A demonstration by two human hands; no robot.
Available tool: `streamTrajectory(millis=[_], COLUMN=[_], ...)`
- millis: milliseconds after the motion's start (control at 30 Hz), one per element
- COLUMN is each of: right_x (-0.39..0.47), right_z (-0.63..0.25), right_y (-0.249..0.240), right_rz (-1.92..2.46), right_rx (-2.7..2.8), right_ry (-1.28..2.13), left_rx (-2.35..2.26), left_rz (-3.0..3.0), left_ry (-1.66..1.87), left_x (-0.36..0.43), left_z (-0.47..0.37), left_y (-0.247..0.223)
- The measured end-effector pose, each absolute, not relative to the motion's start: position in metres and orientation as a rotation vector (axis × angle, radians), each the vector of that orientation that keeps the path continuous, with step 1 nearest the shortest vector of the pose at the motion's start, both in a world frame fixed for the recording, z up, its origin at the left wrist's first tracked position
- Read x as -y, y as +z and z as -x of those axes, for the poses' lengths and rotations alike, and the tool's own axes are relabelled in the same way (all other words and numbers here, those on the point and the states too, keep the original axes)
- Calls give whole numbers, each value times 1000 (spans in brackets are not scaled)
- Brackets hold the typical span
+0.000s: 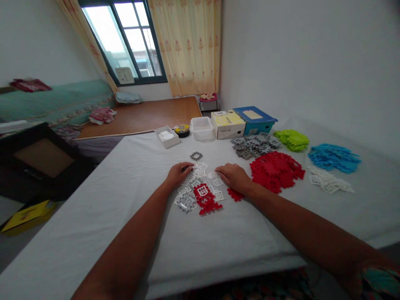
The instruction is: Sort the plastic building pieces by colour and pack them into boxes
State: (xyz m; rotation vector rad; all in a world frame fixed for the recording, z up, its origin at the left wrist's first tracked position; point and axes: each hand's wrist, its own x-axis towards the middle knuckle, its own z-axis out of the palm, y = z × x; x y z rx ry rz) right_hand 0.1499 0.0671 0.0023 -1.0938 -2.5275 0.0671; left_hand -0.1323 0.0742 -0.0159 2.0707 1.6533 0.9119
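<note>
Head view. Clock centred on the loose white window pieces (201, 166) between the two hands; 12 o'clock points away from the person. These pieces lie scattered and overlapping on the cloth-covered table (103, 200).

Left hand (178, 174), 9 o'clock: fingers (186, 165) curled, tips drawn near one another at the edge of the scatter; cannot tell whether anything is pinched. Right hand (233, 175), 3 o'clock: fingers (220, 169) bent, tips beside a white piece; grip, if any, cannot be told.

Red assembly (208, 204), 6 o'clock: lies on the table, a white window frame (202, 191) at its far end; clear of both hands. Pale grey pieces (186, 202) at 7. Single grey ring-shaped piece (196, 156) at 12. Loose red piece (235, 194) at 4, near the right wrist.

Farther out: red pile (278, 168) at 3, grey pile (254, 144) and green pile (292, 139) at 2, blue pile (334, 157) between 2 and 3, second white heap (331, 182) at 3.

Far edge: small white box (171, 142) and round tin (181, 130) at 11, clear tub (201, 130) at 12, yellow box (228, 125) at 1, blue box (254, 118) between 1 and 2.
</note>
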Motion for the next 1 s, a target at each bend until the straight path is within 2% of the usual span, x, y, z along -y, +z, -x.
streamTrajectory(millis=[167,333,600,733,867,1000], right_x=[-75,-68,-46,-37,-36,-42], right_z=[-181,-258,-417,-466,-461,-388], right_y=[21,34,-6,-21,-13,16], right_rz=[1114,1331,1830,1995,1953,1613], right_rx=[2266,1932,1573,1496,1603,1850], right_ry=[122,72,-220,-375,-488,-426], left_rx=[-1630,-1619,-1651,-1668,-1672,-1703], left_rz=[-2063,-2057,-2133,-2144,-2156,-2160], left_ry=[903,914,888,888,875,837], left_x=[-74,-73,-74,-74,-73,-74], left_z=[133,133,133,133,132,132], left_y=[-14,-13,-14,-13,-13,-13])
